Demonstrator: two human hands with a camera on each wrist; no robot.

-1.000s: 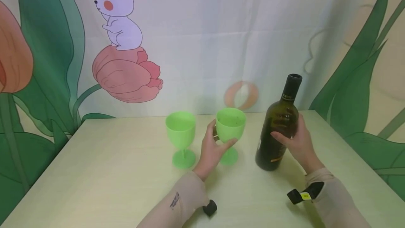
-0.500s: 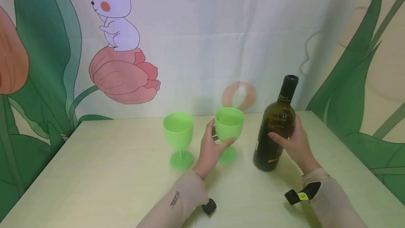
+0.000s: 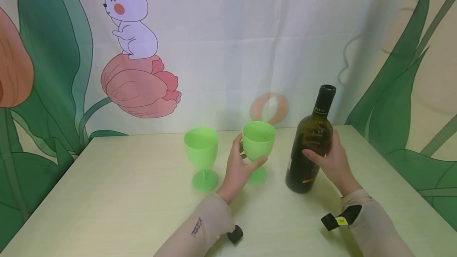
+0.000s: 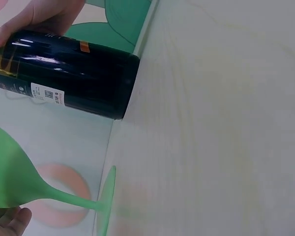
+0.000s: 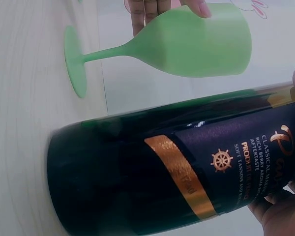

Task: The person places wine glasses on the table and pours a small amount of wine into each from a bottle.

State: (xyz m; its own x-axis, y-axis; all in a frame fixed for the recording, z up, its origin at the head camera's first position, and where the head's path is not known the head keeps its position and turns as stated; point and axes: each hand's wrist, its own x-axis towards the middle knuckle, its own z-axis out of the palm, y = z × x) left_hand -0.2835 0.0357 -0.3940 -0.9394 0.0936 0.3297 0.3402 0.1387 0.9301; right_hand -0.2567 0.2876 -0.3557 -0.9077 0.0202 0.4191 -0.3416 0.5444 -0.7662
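Note:
My left hand [image 3: 238, 171] grips a green plastic goblet [image 3: 258, 142] by its bowl, thumb across the front and fingers behind. The goblet is upright, its round foot low over the table. My right hand [image 3: 333, 163] holds a dark wine bottle [image 3: 303, 162] around its body; the bottle tilts slightly, neck to the right, and its mouth has no cork showing. In the right wrist view the bottle's dark label [image 5: 236, 157] with a copper band faces the camera. A second green goblet [image 3: 202, 150] stands upright to the left of my left hand, untouched.
Everything is on a pale wood-look table [image 3: 118, 193]. A printed cloth backdrop [image 3: 214, 50] with a rabbit and tulips hangs behind the table's far edge. Black wrist cameras [image 3: 330, 222] sit below both sleeves.
The whole head view has shifted slightly to the left. Both hands keep their grips, and the goblets and bottle stay nearly where they were.

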